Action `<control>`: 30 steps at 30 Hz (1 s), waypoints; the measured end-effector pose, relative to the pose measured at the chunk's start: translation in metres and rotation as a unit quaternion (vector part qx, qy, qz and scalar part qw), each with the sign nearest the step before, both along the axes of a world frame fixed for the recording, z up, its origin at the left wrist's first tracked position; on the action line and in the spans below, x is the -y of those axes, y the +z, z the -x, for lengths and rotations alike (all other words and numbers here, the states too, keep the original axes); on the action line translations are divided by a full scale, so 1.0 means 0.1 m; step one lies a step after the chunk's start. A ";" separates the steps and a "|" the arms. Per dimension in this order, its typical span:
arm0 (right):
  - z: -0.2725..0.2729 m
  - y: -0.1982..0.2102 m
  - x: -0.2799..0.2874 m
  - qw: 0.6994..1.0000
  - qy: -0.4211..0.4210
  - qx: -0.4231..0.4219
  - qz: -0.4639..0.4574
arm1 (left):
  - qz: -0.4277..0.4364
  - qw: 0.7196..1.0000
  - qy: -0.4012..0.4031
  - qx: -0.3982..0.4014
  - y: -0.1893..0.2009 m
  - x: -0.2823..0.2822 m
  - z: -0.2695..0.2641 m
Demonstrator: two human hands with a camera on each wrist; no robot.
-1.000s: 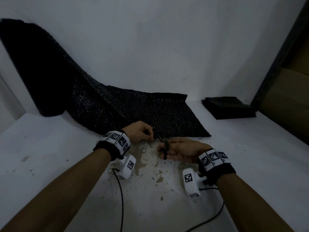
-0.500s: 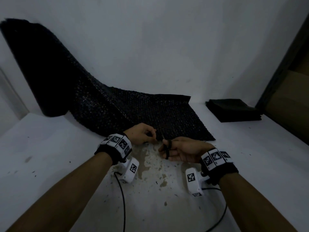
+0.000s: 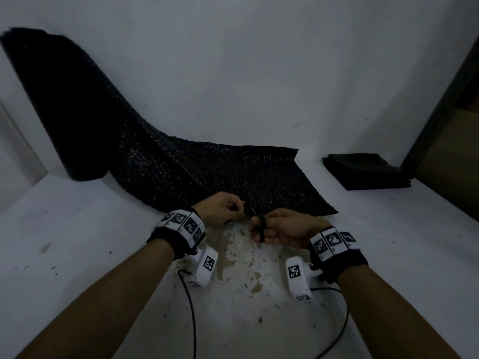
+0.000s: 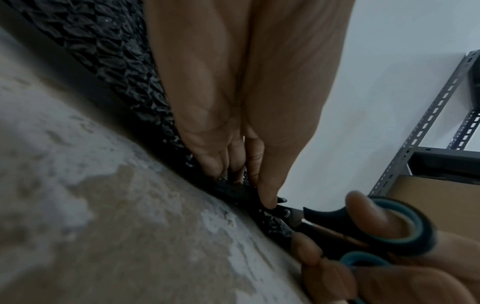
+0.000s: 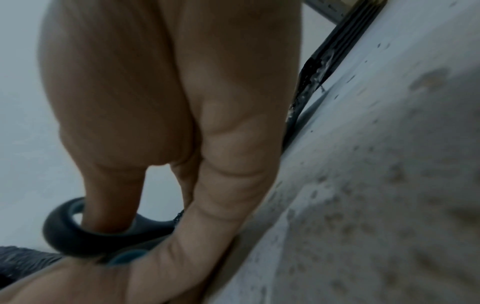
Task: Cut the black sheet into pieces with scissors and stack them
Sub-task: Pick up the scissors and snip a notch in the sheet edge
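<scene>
A black textured sheet (image 3: 220,174) unrolls from a roll (image 3: 51,99) leaning on the wall and lies flat across the white table. My left hand (image 3: 225,209) pinches the sheet's near edge (image 4: 233,189) with thumb and fingers. My right hand (image 3: 282,226) grips the black and teal scissors (image 3: 261,226), thumb through one loop (image 4: 384,224), fingers in the other. The blades meet the sheet's edge just right of my left fingertips (image 4: 267,201). In the right wrist view the thumb sits in the scissor loop (image 5: 78,236). A stack of black cut pieces (image 3: 365,171) lies at the back right.
The table top (image 3: 246,268) is worn and flecked with small black scraps in front of me. Cables (image 3: 191,307) run from the wrist cameras toward me. A metal shelf frame (image 4: 420,127) and a brown board (image 3: 456,161) stand at the right.
Both hands have edged slightly forward to the sheet's near edge, the scissors closing in beside the left fingertips. The sheet and the stack have not moved.
</scene>
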State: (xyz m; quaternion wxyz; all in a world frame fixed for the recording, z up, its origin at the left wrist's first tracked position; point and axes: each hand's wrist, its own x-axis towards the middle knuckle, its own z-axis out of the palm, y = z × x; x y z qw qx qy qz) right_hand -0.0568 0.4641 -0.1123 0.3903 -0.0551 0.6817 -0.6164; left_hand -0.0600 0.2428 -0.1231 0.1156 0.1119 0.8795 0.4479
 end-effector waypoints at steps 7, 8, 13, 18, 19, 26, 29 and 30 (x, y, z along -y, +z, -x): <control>-0.07 0.03 -0.01 1.000 0.023 -0.006 -0.007 | -0.035 0.999 0.007 0.013 0.00 0.00 -0.01; -0.08 0.05 -0.02 1.000 0.025 -0.004 -0.008 | -0.043 0.999 0.010 0.016 -0.01 0.01 -0.02; -0.06 0.07 0.01 1.000 0.023 0.005 -0.003 | -0.097 0.995 0.021 0.025 0.02 0.01 -0.07; 0.02 0.08 0.05 1.000 0.004 0.000 -0.001 | -0.117 0.992 0.031 0.038 0.01 0.00 -0.09; 0.03 0.09 0.06 1.000 0.001 -0.003 -0.003 | -0.119 0.992 0.030 0.040 0.01 0.00 -0.10; 0.13 0.10 0.09 0.999 0.009 -0.022 -0.026 | -0.117 0.992 0.035 0.038 -0.03 0.04 -0.09; 0.17 0.11 0.11 0.999 0.010 -0.025 -0.037 | -0.131 0.990 0.039 0.036 -0.02 0.04 -0.12; 0.18 0.11 0.11 0.999 0.010 -0.029 -0.043 | -0.138 0.989 0.039 0.036 -0.02 0.04 -0.13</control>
